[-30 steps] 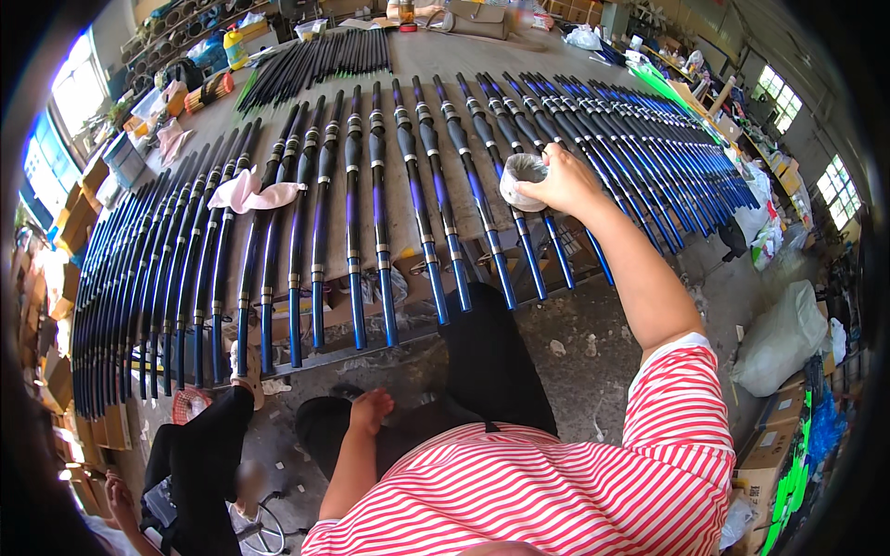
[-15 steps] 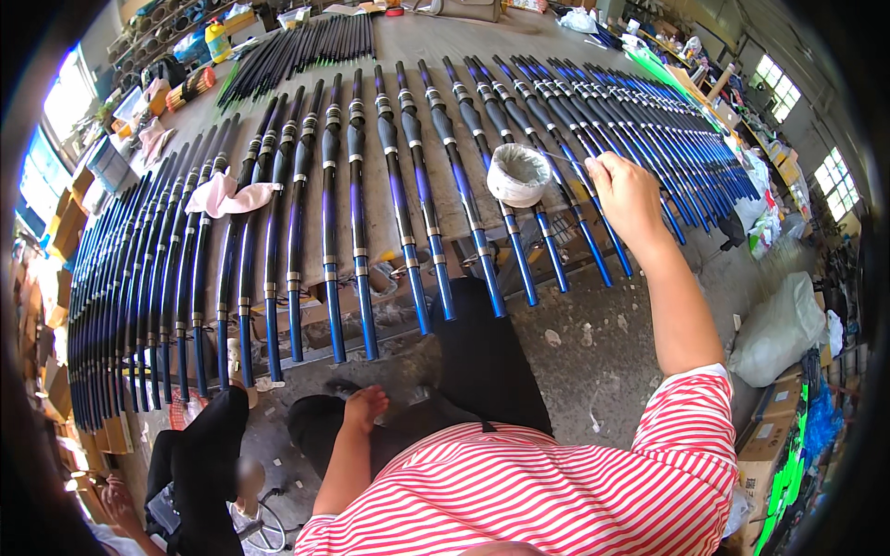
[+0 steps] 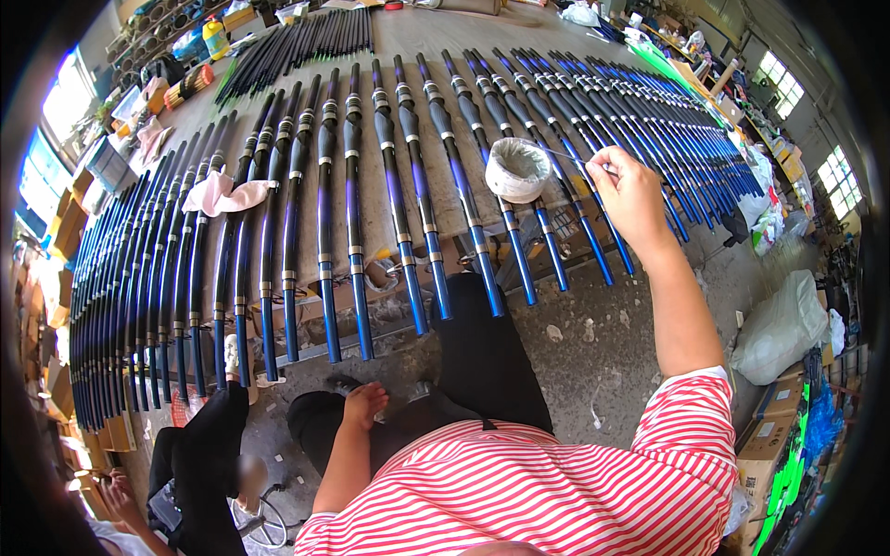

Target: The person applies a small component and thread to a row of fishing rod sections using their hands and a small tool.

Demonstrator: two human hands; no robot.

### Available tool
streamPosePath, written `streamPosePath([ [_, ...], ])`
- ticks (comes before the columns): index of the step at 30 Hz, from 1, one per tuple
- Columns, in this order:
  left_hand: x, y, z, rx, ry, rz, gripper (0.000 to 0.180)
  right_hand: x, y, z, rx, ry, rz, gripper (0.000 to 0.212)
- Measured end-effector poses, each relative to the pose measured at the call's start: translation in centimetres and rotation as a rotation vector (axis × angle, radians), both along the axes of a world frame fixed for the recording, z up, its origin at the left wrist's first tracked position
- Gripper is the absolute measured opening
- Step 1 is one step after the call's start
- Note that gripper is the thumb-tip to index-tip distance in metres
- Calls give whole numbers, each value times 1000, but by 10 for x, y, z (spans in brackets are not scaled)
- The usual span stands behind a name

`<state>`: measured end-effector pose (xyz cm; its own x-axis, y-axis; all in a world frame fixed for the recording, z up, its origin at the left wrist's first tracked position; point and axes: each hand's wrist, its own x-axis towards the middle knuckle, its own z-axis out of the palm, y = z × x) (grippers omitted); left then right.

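Note:
My right hand (image 3: 632,193) is closed in a pinch on a thin stick (image 3: 567,157), held over the row of fishing rods. The stick's far end reaches the rim of a small white cup (image 3: 517,172), which rests on the rods and has a greyish inside. Whether the tip dips into the cup I cannot tell. Blue and black fishing rods (image 3: 436,190) lie side by side along the bench, their blue butt ends jutting past its front edge. My left hand (image 3: 365,402) lies open and empty by my lap, fingers loosely stretched.
A pink cloth (image 3: 228,194) lies over the rods on the left. Thin black rods (image 3: 306,44) are piled at the back of the bench (image 3: 445,35). Another person's hand (image 3: 120,496) shows at lower left. A whitish sack (image 3: 781,332) and cardboard boxes (image 3: 774,426) stand at right.
My right hand has turned slightly, and more of the thin stick shows between it and the cup. The view has shifted a little; my left hand stays by my lap.

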<state>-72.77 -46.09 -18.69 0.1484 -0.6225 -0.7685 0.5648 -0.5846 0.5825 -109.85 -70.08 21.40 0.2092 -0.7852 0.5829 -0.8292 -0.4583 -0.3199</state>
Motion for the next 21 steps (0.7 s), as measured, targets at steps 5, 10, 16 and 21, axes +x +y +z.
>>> streamPosePath([
  [5, 0, 0, 1, -6, -3, -3, 23, -1, 1, -1, -7, 11, 19, 11],
  [10, -2, 0, 4, -11, -4, -9, 23, 0, 2, 1, 2, 11, 9, 10],
  [16, -2, 0, 9, -8, -18, -10, 23, 4, 3, 6, 51, 37, -42, 10],
  [21, -2, -1, 9, -5, -1, -6, 22, 4, 0, 3, 13, 27, -13, 9],
])
